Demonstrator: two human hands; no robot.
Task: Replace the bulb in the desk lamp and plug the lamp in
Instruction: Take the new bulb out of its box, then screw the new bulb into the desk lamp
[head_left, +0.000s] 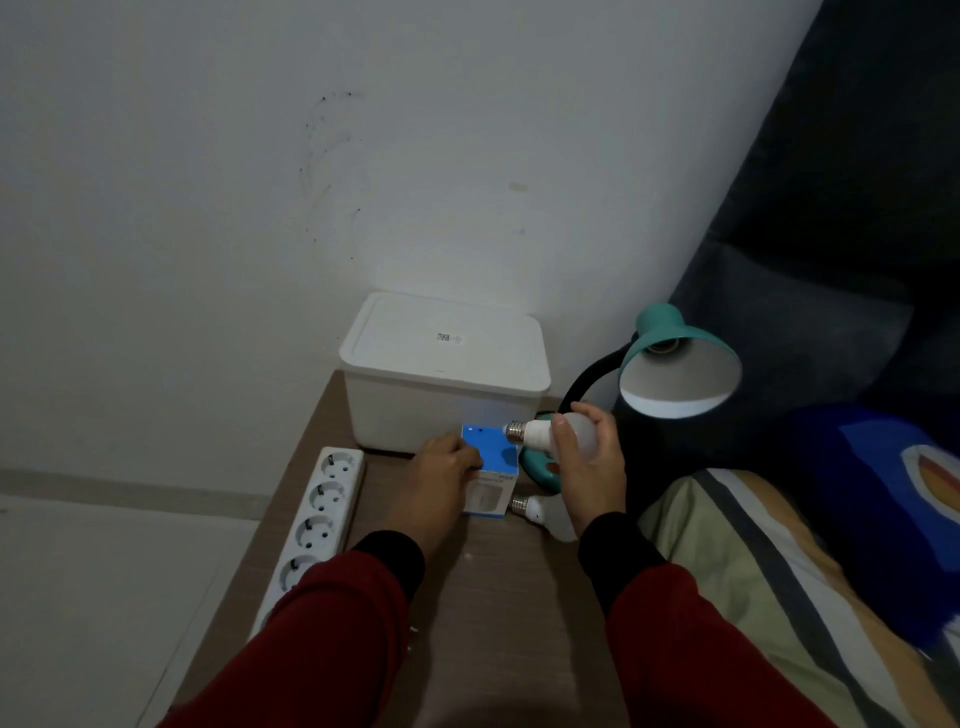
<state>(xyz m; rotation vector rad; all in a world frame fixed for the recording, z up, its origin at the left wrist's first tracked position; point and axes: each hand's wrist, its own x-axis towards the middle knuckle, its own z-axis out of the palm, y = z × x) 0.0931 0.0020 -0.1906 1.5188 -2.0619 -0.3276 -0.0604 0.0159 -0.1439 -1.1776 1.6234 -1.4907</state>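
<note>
A teal desk lamp (675, 358) stands at the table's right back, its shade tilted toward me and its socket bare. My right hand (589, 462) grips a white bulb (540, 434) by the globe, screw base pointing left, just below the shade. My left hand (441, 467) holds the blue and white bulb box (493, 462) on the table. A second white bulb (545, 514) lies on the table beneath my right wrist. A white power strip (317, 519) with several sockets lies along the table's left edge.
A white lidded plastic box (441, 374) stands against the wall behind the bulb box. The brown table (493, 623) ends close to the left of the power strip. A bed with striped bedding (779, 571) and a dark headboard borders the right.
</note>
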